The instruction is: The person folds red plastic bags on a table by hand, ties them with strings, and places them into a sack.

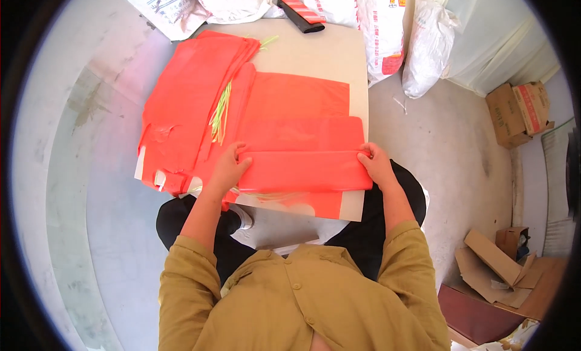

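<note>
A thin red plastic bag (302,171) lies in a flat folded strip across the near part of a tan board (315,54) in front of me. My left hand (227,171) pinches the fold at its left end, thumb and fingers close together. At the right end my right hand (377,165) grips the same fold between thumb and fingers. More red plastic (296,102) is spread flat beyond the strip. Left of it sits a thick stack of red bags (187,84), and a bundle of yellow-green ties (221,115) rests against its edge.
White sacks (384,30) stand along the board's far side, with a black-and-red striped object (301,15) by them. A filled white plastic bag (430,45) leans nearby. Cardboard boxes (514,115) sit at far right, and flattened cardboard (490,266) lies at lower right.
</note>
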Demonstrator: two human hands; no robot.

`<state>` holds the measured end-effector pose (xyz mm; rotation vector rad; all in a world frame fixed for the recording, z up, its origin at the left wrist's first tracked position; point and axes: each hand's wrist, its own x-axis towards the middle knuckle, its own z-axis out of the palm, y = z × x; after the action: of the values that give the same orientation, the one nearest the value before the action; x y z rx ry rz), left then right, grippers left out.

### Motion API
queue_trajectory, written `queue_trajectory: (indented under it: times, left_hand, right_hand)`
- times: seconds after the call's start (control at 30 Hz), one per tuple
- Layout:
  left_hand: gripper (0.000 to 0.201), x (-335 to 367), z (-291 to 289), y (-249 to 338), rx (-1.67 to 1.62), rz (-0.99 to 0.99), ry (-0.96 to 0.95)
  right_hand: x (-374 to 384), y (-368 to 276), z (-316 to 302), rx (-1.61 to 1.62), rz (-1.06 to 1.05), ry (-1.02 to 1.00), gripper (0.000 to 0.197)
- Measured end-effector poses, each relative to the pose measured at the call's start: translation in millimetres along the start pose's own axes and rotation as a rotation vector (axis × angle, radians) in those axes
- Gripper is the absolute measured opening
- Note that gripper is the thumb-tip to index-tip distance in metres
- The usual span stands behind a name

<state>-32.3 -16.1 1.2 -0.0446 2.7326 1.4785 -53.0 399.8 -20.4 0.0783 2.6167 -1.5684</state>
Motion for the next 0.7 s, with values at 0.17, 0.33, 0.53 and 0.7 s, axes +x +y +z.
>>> queue_trajectory:
  times: [0.17,0.33,0.53,0.7]
  left_hand:
    - [0.039,-7.7,8.6,-1.3,0.025,-0.077,-0.002]
    - [0.038,-10.2,14.2,-10.7,0.077,0.01,0.086]
    - [0.031,-13.6,20.2,0.3,0.212,-0.006,0.153]
    - [0.029,-14.8,23.1,2.4,0.212,0.014,0.187]
  right_hand:
    - [-1.6,4.0,7.9,-0.04,-0.037,0.106,0.03]
    - [4.2,1.0,15.7,-0.102,-0.223,0.145,0.025]
    - [3.6,-0.6,15.9,-0.129,-0.219,0.195,0.021]
    - [5.3,-2.8,17.3,-0.162,-0.196,0.213,0.02]
